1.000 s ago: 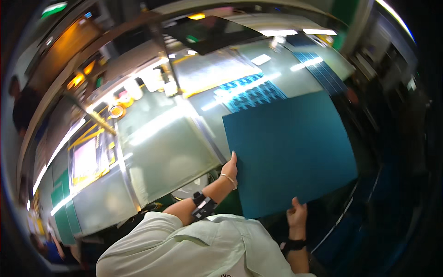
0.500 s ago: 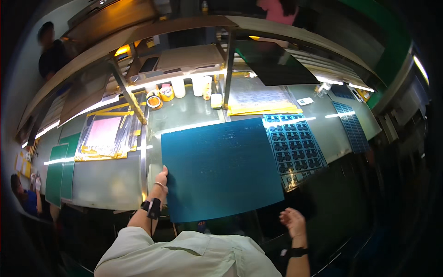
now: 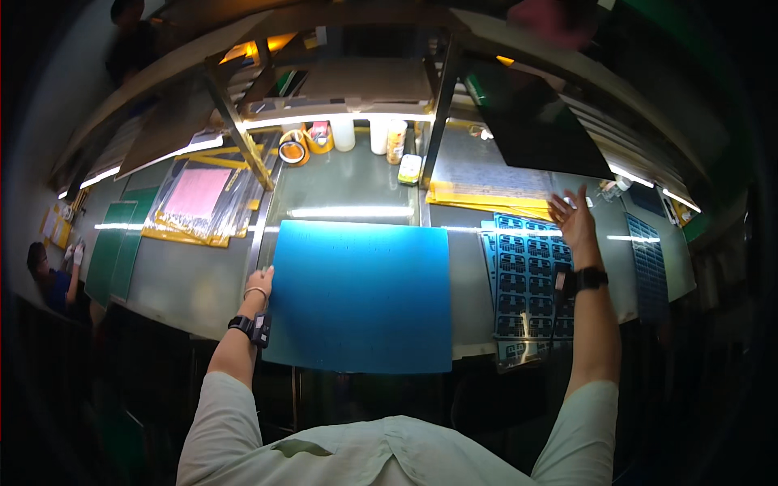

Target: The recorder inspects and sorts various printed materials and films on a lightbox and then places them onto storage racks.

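Ok, L hand (image 3: 259,283) grips blue sheet (image 3: 361,296) at L edge, over tabletop (image 3: 344,190); R hand (image 3: 575,223) empty, splayed, nr blk-patterned blue panels (image 3: 525,279).

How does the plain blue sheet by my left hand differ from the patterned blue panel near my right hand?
The plain blue sheet looks nearly uniform, while the patterned blue panel shows rows of dark shapes. The sheet appears wider than the panel. Your left hand touches the sheet's left edge, whereas your right hand, open, isn't gripping the panel. Both are flat and blue.
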A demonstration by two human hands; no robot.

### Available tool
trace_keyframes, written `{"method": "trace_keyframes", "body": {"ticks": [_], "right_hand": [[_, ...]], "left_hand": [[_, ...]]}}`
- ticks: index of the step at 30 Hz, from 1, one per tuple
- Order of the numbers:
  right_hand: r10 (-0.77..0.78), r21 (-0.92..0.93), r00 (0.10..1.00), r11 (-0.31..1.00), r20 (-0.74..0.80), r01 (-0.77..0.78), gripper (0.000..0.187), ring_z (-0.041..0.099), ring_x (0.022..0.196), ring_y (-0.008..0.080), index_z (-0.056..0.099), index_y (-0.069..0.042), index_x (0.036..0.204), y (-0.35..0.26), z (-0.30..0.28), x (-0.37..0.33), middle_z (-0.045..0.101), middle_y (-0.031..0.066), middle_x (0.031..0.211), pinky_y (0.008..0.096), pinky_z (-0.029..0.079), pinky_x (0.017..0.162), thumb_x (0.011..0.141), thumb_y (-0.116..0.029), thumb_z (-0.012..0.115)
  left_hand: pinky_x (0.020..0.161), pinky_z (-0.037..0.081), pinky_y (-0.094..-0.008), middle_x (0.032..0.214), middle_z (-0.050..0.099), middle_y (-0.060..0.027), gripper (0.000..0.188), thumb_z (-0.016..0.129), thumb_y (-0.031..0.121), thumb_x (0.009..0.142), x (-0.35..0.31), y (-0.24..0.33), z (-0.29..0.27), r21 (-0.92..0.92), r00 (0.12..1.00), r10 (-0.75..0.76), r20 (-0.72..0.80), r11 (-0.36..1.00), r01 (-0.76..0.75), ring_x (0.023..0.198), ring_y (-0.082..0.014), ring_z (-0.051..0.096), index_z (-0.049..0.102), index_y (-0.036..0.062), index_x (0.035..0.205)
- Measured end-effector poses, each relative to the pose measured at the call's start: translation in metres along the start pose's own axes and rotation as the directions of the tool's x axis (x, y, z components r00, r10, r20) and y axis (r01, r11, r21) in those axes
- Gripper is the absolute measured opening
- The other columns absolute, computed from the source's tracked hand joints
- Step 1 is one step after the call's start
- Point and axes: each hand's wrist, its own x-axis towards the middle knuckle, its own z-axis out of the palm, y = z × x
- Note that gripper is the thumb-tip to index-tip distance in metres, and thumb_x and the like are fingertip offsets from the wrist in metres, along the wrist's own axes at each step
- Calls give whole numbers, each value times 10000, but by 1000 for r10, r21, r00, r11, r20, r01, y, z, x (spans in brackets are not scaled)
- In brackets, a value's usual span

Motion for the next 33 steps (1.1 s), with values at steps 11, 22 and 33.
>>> {"method": "trace_keyframes", "body": {"ticks": [11,22,33], "right_hand": [[24,294,978,952,209,-86,309,609,909,302,539,39,957,4,10,104,614,203,954,375,505,834,791,-194,655],[56,431,998,901,-20,-42,72,609,838,286,542,-13,872,12,-2,75,611,156,874,417,525,797,839,-76,552],[2,348,974,934,228,-84,278,595,937,274,527,19,1027,-6,-32,34,589,172,1018,328,510,807,862,-203,558]], "left_hand": [[964,216,-599,1404,236,-154,869,735,465,570,-220,81,49,348,655,722,221,569,-745,1305,-368,179,386,135,1294],[965,233,-596,1427,204,-113,795,611,54,640,-248,58,125,518,664,729,166,509,-688,1295,-404,185,304,219,1354],[854,404,-539,1188,521,-165,375,506,111,768,-248,84,73,540,319,948,-7,272,-797,1066,-408,497,559,75,1138]]}}
